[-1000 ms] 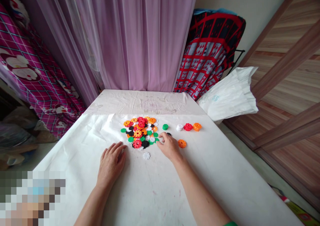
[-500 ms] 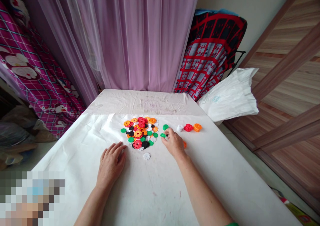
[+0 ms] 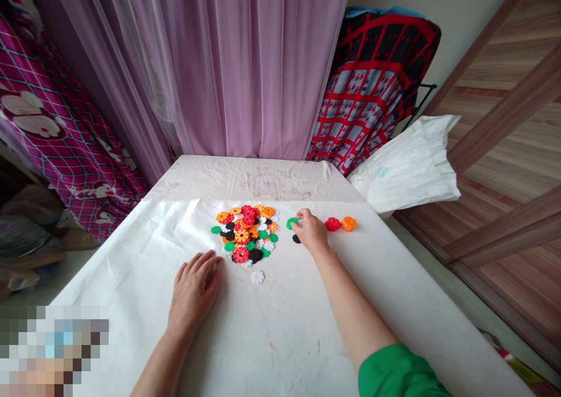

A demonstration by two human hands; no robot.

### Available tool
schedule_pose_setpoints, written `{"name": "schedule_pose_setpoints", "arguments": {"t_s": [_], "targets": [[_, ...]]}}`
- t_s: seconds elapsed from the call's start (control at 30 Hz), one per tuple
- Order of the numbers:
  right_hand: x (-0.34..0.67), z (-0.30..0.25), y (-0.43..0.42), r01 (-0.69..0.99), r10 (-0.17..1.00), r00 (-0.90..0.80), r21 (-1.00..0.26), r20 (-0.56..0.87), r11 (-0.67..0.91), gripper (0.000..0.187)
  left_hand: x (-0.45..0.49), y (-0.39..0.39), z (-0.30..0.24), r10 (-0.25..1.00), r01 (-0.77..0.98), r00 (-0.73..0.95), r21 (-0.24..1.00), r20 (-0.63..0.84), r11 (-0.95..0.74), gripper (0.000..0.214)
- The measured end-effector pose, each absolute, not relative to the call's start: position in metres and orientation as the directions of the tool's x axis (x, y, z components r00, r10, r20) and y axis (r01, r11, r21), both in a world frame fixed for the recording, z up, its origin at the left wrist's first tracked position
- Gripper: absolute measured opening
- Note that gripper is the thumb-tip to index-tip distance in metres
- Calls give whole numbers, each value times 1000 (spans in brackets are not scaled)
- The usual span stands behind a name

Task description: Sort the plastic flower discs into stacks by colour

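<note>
Fabric (image 3: 65, 134) in checked magenta is seen hanging at the far left, with pale printed figures on it. Next, the left hand (image 3: 195, 286) is laid palm down on a white tablecloth (image 3: 272, 338), its fingers loosely extended and close together; nothing is seen to be held in it. Behind the table, a purple curtain (image 3: 245, 64) is hung in long folds. Just beyond the left fingertips, a mixed pile of notched discs (image 3: 242, 236) is spread in red, orange, green, black and white, many of them overlapped. A loose white disc (image 3: 258, 276) is set apart on the near side of the pile. Farther right, green discs (image 3: 291, 224) are pinched at their right edge by the right hand (image 3: 312, 230), its thumb and fingertips brought close together; how many are gripped cannot be told. A black disc (image 3: 297, 239) is partly covered by that hand. A green sleeve (image 3: 398, 373) is worn on the right arm. Beyond the hand, red discs (image 3: 332, 224) and orange discs (image 3: 349, 224) are placed side by side. Past the table's right edge, a white bag (image 3: 407, 169) is seen before wooden panels (image 3: 517, 110).
</note>
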State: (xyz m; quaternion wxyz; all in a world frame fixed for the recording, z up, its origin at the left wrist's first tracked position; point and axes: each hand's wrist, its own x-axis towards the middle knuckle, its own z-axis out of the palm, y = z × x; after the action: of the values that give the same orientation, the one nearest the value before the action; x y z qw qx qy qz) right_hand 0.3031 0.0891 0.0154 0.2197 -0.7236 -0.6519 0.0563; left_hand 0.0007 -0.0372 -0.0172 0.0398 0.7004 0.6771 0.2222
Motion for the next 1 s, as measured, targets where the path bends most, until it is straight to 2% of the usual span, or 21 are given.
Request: {"name": "schedule_pose_setpoints", "arguments": {"t_s": [0.13,0.33,0.47,0.63,0.83,1.0], "targets": [[306,16,89,919,970,131,-392,206,-40,24,2,-37,-16,962,932,-20,353,273,-80,38],[300,14,66,909,967,52,-413,250,58,13,2,-37,-14,965,931,-13,356,261,-84,38],[278,7,45,870,967,-134,-442,216,219,16,2,-37,-14,965,929,-11,359,263,-87,38],[262,3,37,777,914,-347,-481,209,406,29,2,-38,-14,963,931,-15,355,269,-84,37],[265,5,35,805,925,-337,-457,176,380,25,3,-37,-13,969,931,-15,358,245,-76,37],[270,1,24,824,967,-225,-505,120,255,26,4,-37,-12,968,928,-21,366,250,-74,37]]}}
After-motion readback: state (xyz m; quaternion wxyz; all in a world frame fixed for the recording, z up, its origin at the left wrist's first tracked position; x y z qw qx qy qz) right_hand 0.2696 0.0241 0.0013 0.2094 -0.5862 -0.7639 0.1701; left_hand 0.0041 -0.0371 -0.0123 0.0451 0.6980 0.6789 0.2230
